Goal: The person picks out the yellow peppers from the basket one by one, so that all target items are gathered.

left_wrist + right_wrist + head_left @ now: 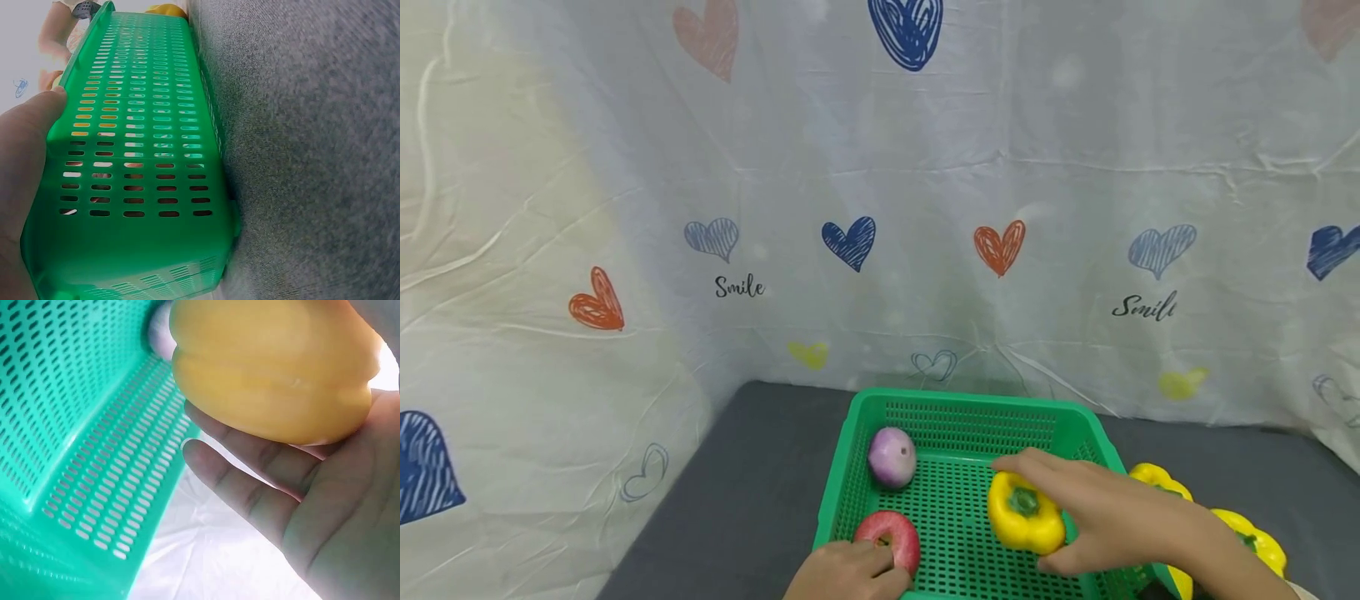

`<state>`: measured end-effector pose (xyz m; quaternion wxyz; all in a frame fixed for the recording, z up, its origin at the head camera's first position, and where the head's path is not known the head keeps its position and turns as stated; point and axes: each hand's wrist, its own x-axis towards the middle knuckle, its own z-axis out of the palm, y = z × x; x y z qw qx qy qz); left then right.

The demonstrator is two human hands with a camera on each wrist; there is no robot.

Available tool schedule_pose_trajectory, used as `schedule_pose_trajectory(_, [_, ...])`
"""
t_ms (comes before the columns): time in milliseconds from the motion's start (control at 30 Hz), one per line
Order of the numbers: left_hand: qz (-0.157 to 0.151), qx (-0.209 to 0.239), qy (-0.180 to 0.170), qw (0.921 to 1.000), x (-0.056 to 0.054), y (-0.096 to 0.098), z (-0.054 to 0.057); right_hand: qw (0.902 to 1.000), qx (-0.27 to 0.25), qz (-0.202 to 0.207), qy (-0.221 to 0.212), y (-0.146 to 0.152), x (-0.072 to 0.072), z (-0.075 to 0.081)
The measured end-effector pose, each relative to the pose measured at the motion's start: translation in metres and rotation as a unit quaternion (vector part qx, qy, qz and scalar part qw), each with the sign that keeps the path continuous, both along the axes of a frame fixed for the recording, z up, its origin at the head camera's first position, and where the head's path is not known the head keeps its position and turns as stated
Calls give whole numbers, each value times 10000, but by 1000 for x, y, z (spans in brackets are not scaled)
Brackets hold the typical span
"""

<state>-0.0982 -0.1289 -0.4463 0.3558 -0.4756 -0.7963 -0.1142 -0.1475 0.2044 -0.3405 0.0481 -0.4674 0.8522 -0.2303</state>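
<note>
A yellow bell pepper [1024, 512] is in my right hand [1101, 508], held between thumb and fingers inside the green basket [970, 404]. The right wrist view shows the pepper [275, 369] filling the grasp, its side against the fingers [234, 484]. At the basket's near left corner, my left hand [850, 571] grips the rim, its curled fingers close to a red apple [891, 533]. In the left wrist view the thumb [37, 115] lies along the rim from outside; the other fingers are hidden there. A purple onion [892, 457] sits in the far left of the basket.
More yellow bell peppers [1251, 542] lie on the dark grey table [737, 492], just right of the basket. Behind and to the left hangs a pale curtain [925, 292] printed with hearts.
</note>
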Motion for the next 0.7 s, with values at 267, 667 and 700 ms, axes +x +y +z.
schedule_pose_trajectory(267, [-103,43,-41,9999,-2,0,-3,9980,-218,-358,466,17,4,-2])
schedule_pose_trajectory(667, [-150,-56,-41,9999,-3,-1,-2,9907,-474,-1133,592,55,9,16])
schedule_pose_trajectory(700, [-141,-68,37,9999,-3,-1,0,9879,-457,-1271,762,59,9,16])
